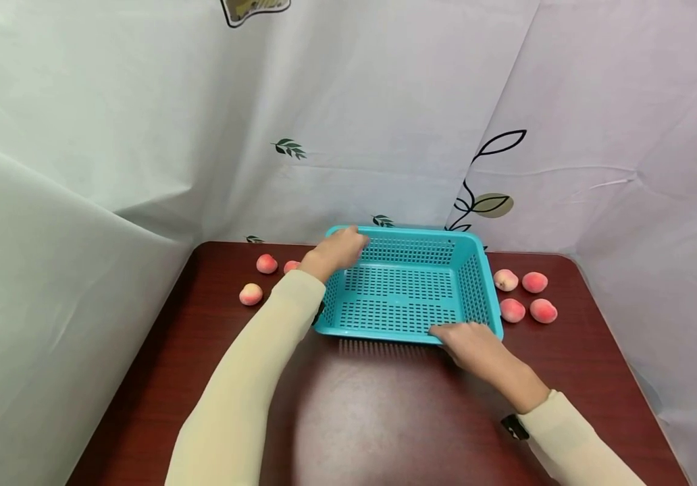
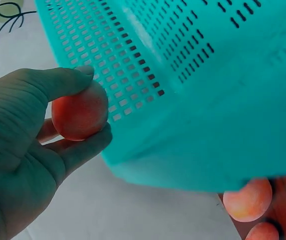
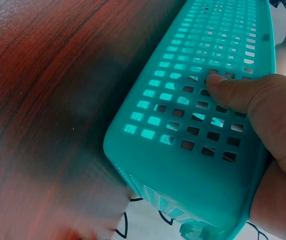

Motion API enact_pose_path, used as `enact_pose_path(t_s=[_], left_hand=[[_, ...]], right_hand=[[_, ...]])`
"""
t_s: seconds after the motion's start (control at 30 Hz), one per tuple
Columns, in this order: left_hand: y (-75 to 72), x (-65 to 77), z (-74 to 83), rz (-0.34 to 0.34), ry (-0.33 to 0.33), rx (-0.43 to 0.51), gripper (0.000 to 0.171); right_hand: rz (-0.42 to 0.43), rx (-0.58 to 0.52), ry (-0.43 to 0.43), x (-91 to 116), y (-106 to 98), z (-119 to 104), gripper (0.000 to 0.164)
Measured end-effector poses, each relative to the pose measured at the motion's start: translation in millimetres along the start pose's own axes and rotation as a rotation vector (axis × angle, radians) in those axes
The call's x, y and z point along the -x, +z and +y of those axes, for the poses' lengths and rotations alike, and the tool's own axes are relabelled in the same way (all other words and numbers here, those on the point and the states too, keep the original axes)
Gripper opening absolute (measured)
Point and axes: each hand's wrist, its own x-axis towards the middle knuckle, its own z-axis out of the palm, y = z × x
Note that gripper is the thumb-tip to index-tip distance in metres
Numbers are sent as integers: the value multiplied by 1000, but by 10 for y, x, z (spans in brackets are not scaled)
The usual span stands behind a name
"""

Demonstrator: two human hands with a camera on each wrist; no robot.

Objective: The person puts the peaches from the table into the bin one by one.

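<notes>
A turquoise plastic basket (image 1: 397,335) with slotted walls stands on the dark red table, its visible floor bare. My left hand (image 1: 339,250) is over its far left corner. In the left wrist view, thumb and fingers pinch a small red peach (image 2: 80,112) close to the basket's perforated wall; the head view hides this fruit behind the hand. At the near right corner, my right hand (image 1: 473,344) grips the basket's rim. Its thumb (image 3: 230,93) lies against the outside of the perforated wall in the right wrist view, while the other fingers are hidden.
Left of the basket lie a peach (image 1: 267,264), a paler peach (image 1: 250,294) and one partly hidden peach (image 1: 291,266). Several peaches (image 1: 512,310) lie to its right. A pale curtain (image 1: 385,121) with leaf prints surrounds the table (image 1: 573,364) at the back and sides.
</notes>
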Motion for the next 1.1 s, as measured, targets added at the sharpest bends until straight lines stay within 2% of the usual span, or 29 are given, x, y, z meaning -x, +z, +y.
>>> enact_pose_path(t_s=[0.4,0.6,0.7,0.87,1.1], left_hand=[[139,-153,24,-95,-45,55,30],[204,-224,58,-149,-43,4,32],[231,-239,55,-155,-56,-8,34],[246,-264,35,-156,-72,-18,30],[340,-329,74,-182,-95,-42,18]], right_hand=[[8,-8,-10,3,1,6,12],[-4,-4,-10,-2,14,10,12],[7,-4,-17,-20,20,5,12],[35,5,-40,-45,21,13,16],[-7,-4,-17,-9,3,17,16]])
